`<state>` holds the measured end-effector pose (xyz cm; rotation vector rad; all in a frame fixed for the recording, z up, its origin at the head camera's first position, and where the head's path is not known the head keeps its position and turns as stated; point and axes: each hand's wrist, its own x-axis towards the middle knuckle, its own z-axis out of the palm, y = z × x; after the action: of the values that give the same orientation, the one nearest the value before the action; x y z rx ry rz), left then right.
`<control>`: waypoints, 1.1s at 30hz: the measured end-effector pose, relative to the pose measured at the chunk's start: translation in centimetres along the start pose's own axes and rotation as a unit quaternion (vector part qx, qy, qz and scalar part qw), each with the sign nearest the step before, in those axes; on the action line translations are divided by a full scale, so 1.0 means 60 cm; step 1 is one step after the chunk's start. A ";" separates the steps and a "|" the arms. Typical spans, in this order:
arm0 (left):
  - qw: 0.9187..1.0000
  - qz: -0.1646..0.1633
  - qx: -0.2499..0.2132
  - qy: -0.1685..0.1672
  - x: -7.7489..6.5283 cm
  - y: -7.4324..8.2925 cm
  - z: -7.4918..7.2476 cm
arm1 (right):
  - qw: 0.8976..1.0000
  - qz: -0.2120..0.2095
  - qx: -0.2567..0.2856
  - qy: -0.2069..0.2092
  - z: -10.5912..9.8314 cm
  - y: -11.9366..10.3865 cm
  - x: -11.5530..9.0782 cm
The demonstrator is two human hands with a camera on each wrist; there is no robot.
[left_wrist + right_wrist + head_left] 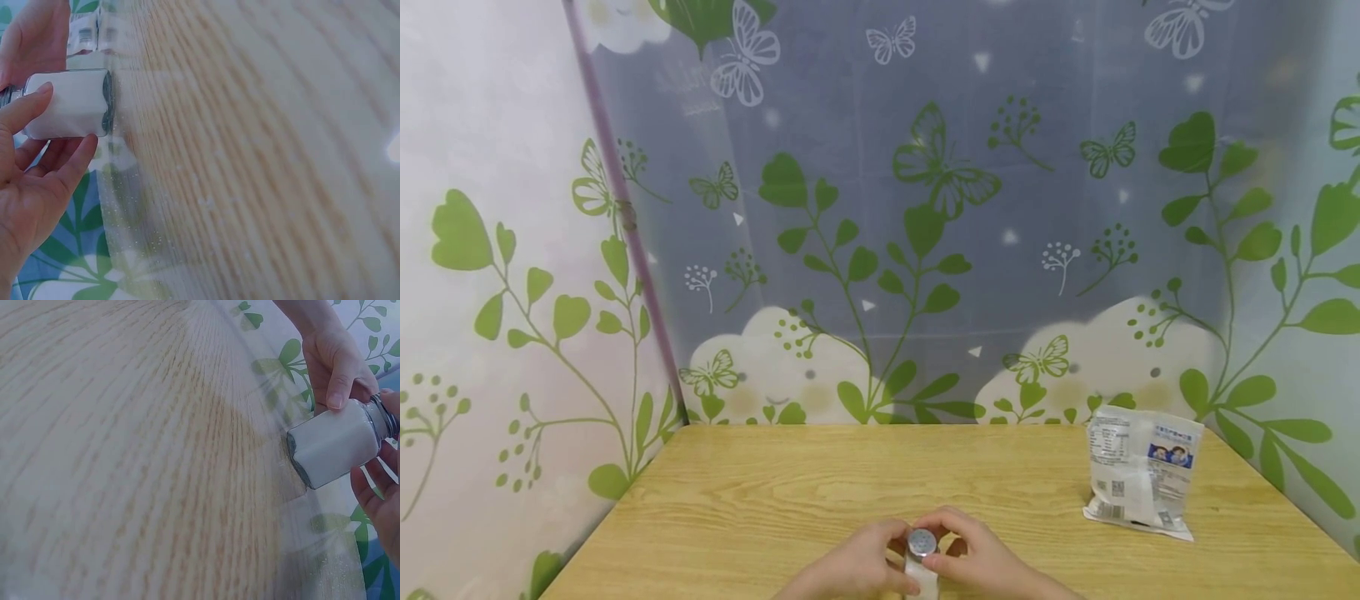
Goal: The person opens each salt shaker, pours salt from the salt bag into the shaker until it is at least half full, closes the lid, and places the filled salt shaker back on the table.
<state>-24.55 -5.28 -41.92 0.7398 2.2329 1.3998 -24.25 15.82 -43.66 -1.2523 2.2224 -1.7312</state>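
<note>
A small glass shaker (pixel 927 577) filled with white grains stands upright at the table's near side, its silver lid (pixel 922 542) pierced with holes. My left hand (pixel 861 563) grips the glass, thumb on one side and fingers on the other. Around the lid curl the thumb and fingers of my right hand (pixel 981 557). In the left wrist view, white contents fill most of the jar (pixel 70 103) down to its thick glass base. The right wrist view has the left hand (pixel 337 362) beside the jar (pixel 337 447), which is close over the tabletop.
A white printed plastic packet (pixel 1138 475) stands at the right on the wooden table (pixel 775 483). Tiny white specks (pixel 209 201) lie scattered on the tabletop. Patterned curtains (pixel 850 250) with leaves and butterflies enclose the back and sides.
</note>
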 end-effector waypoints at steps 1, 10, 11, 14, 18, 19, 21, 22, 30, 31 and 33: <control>1.000 0.000 0.000 -0.001 0.000 0.000 0.000 | 1.000 0.000 0.000 0.000 0.000 0.000 0.000; 1.000 -0.001 -0.005 0.002 0.003 0.001 0.003 | 1.000 0.001 -0.005 0.004 -0.001 -0.003 -0.001; 1.000 0.000 -0.005 0.001 0.003 0.001 0.003 | 1.000 0.000 -0.007 0.004 -0.001 -0.003 -0.001; 1.000 0.002 -0.007 0.001 0.003 0.002 0.005 | 1.000 -0.007 -0.016 0.007 -0.001 -0.002 -0.002; 1.000 0.009 -0.016 -0.003 0.002 0.001 0.005 | 0.999 -0.020 -0.032 0.013 0.000 0.001 -0.004; 1.000 0.011 -0.020 -0.004 0.001 0.000 0.004 | 0.999 -0.022 -0.036 0.013 0.000 0.002 -0.004; 0.999 0.023 -0.021 -0.007 0.001 -0.002 0.003 | 0.998 -0.031 -0.045 0.013 -0.001 0.003 -0.004; 0.999 0.029 -0.019 -0.009 0.000 -0.003 0.002 | 0.998 -0.036 -0.052 0.013 -0.002 0.003 -0.005; 0.998 0.066 0.020 0.000 -0.005 -0.009 -0.017 | 0.981 -0.076 -0.170 0.062 -0.021 -0.007 -0.011; 0.997 0.073 0.028 0.006 -0.006 -0.008 -0.022 | 0.979 -0.071 -0.177 0.072 -0.026 -0.009 -0.011; 0.995 0.083 0.049 0.024 -0.009 -0.003 -0.034 | 0.975 -0.066 -0.191 0.092 -0.036 -0.015 -0.011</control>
<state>-25.34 -7.10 -41.21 0.9551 2.3379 1.4045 -24.39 17.88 -42.40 -1.3854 2.7414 -1.5663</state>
